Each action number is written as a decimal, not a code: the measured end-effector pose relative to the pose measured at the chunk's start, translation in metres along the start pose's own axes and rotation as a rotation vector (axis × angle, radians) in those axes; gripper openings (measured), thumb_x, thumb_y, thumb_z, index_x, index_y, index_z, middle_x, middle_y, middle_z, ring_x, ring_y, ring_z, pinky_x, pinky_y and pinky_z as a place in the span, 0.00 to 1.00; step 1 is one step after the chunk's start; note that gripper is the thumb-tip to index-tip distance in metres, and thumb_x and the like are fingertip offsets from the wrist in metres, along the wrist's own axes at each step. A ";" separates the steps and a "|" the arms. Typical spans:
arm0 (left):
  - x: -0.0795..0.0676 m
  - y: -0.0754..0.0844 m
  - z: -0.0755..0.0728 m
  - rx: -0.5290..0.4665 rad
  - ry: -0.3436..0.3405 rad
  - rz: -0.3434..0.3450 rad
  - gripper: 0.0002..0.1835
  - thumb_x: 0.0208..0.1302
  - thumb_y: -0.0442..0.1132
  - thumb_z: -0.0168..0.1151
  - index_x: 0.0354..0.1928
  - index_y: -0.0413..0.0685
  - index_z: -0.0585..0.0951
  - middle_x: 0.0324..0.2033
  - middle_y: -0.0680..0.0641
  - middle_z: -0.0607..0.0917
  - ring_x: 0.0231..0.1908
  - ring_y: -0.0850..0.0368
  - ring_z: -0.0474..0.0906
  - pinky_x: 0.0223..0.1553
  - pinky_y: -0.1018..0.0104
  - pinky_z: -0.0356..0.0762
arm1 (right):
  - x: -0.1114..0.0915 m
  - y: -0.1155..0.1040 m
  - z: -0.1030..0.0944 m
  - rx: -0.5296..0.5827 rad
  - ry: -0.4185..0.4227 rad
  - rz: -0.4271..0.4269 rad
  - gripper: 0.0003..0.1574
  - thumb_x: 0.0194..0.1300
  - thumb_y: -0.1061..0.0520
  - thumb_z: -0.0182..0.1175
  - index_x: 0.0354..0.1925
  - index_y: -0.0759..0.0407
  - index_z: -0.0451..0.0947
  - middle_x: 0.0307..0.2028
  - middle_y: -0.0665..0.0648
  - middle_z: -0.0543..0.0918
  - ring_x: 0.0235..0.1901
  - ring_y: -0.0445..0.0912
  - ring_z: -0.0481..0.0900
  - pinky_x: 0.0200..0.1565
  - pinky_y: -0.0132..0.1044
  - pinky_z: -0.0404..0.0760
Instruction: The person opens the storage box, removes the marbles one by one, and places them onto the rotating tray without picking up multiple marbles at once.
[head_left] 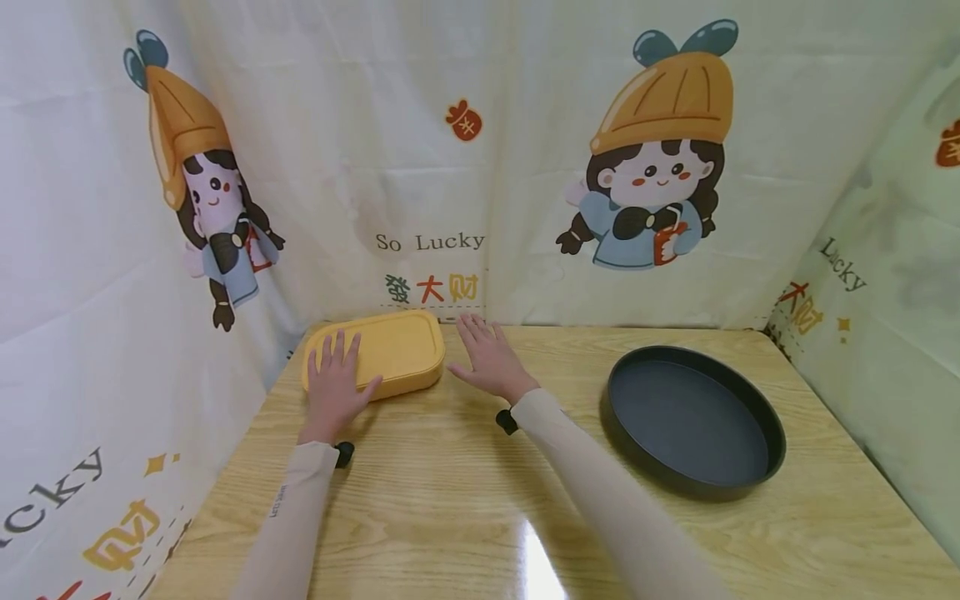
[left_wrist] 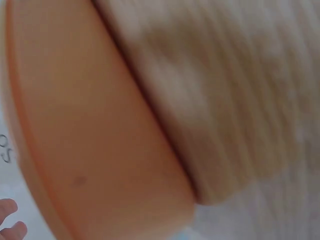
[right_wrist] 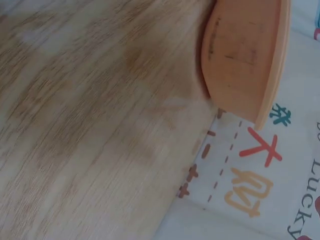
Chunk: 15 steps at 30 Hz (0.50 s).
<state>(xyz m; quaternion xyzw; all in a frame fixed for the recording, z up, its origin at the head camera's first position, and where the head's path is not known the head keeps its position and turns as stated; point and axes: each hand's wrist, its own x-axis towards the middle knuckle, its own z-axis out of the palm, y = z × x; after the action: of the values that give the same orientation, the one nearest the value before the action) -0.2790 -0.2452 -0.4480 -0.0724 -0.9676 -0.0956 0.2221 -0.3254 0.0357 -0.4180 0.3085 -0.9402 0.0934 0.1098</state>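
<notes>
A yellow lidded box (head_left: 397, 346) with rounded corners lies at the back left of the wooden table. Over its left front part is my left hand (head_left: 335, 385), fingers spread and straight, overlapping the lid in the head view. My right hand (head_left: 491, 364) is just off the box's right end, fingers straight and pointing to the back. Neither hand grips anything. In the left wrist view the box's side wall (left_wrist: 100, 115) fills much of the picture, with fingertips at the lower left. The right wrist view shows the box's end (right_wrist: 240, 60), with dark scuffs on it.
A round dark pan (head_left: 690, 421) without a visible handle sits on the right of the wooden table (head_left: 442, 492). Printed curtains (head_left: 525, 183) hang right behind the table and along both sides.
</notes>
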 end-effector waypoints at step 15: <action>-0.010 -0.032 0.013 -0.058 -0.079 -0.029 0.46 0.61 0.63 0.54 0.72 0.43 0.54 0.70 0.29 0.52 0.70 0.31 0.44 0.66 0.33 0.41 | 0.029 -0.025 0.029 -0.046 -0.167 -0.014 0.51 0.67 0.33 0.45 0.75 0.56 0.39 0.75 0.56 0.44 0.74 0.49 0.43 0.71 0.55 0.47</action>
<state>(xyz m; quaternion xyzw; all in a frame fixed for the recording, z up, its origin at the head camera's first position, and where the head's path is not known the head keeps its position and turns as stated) -0.2817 -0.2740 -0.4690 -0.0684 -0.9734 -0.1236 0.1802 -0.3380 -0.0078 -0.4358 0.3194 -0.9458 0.0449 0.0386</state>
